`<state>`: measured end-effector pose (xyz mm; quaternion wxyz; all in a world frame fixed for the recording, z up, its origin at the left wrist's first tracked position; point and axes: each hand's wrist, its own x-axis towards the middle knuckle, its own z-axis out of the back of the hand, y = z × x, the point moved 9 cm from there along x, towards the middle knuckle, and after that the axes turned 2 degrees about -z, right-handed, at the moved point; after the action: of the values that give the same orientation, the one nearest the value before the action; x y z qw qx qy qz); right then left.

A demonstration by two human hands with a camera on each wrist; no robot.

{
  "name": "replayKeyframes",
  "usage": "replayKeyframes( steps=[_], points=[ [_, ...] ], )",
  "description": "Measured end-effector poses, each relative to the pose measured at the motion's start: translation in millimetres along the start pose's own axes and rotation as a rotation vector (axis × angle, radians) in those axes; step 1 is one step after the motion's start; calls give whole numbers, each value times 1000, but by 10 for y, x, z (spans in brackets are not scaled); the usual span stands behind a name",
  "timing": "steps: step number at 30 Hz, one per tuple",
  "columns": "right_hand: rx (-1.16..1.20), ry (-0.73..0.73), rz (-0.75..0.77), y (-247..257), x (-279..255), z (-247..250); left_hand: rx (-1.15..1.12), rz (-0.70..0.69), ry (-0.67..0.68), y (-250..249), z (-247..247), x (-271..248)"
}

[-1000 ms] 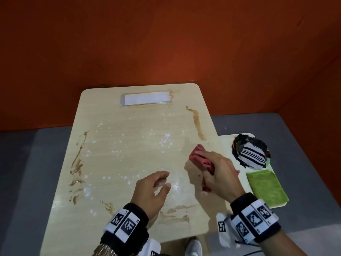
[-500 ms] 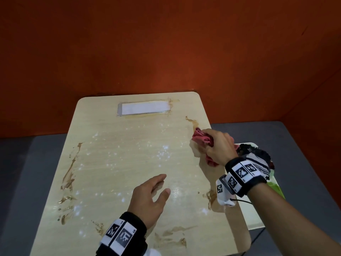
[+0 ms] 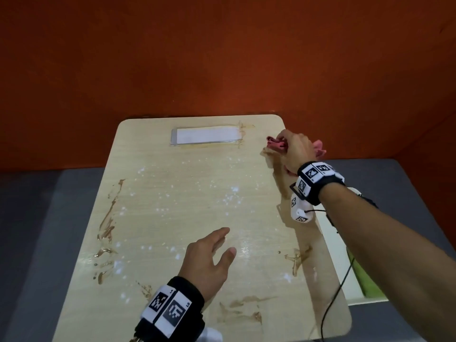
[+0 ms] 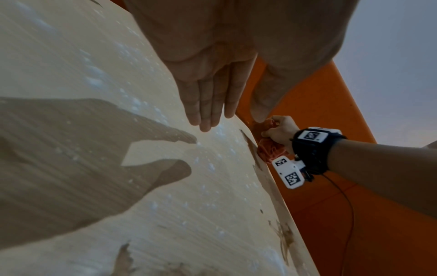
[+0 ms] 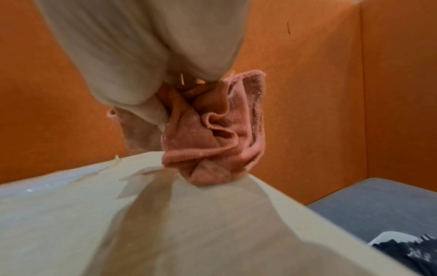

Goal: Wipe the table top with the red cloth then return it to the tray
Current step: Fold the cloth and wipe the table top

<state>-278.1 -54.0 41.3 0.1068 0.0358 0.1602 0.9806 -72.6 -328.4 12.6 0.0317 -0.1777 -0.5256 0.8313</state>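
Observation:
My right hand (image 3: pixel 294 149) grips the bunched red cloth (image 3: pixel 276 144) and presses it on the pale wooden table top (image 3: pixel 187 213) near its far right corner. The right wrist view shows the crumpled red cloth (image 5: pixel 210 130) touching the table's right edge. My left hand (image 3: pixel 209 257) hovers open over the near middle of the table, fingers straight (image 4: pixel 208 104) and holding nothing. The white tray (image 3: pixel 330 233) lies to the right of the table, mostly hidden behind my right forearm.
Brown smears run along the table's left side (image 3: pixel 108 218), the near edge (image 3: pixel 246 309) and near the right edge (image 3: pixel 297 257). A white strip (image 3: pixel 207 136) lies at the far edge. A green cloth (image 3: pixel 365 280) sits in the tray. Orange walls (image 3: pixel 222 58) enclose the far and right sides.
My right hand has slid the red cloth away from me along the right edge, from the near right to the far right corner; the long smear there is gone. The left hand barely moved.

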Motion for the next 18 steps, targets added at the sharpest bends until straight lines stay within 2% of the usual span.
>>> replayKeyframes(
  steps=[4,14,18],
  points=[
    [-38,0,34,108,160,-66,-10,-8,-15,6,44,-47],
    [-188,156,137,213,250,-264,0,-14,-24,152,145,-136],
    [-238,170,100,164,225,-255,4,-15,-16,141,133,-184]
  ],
)
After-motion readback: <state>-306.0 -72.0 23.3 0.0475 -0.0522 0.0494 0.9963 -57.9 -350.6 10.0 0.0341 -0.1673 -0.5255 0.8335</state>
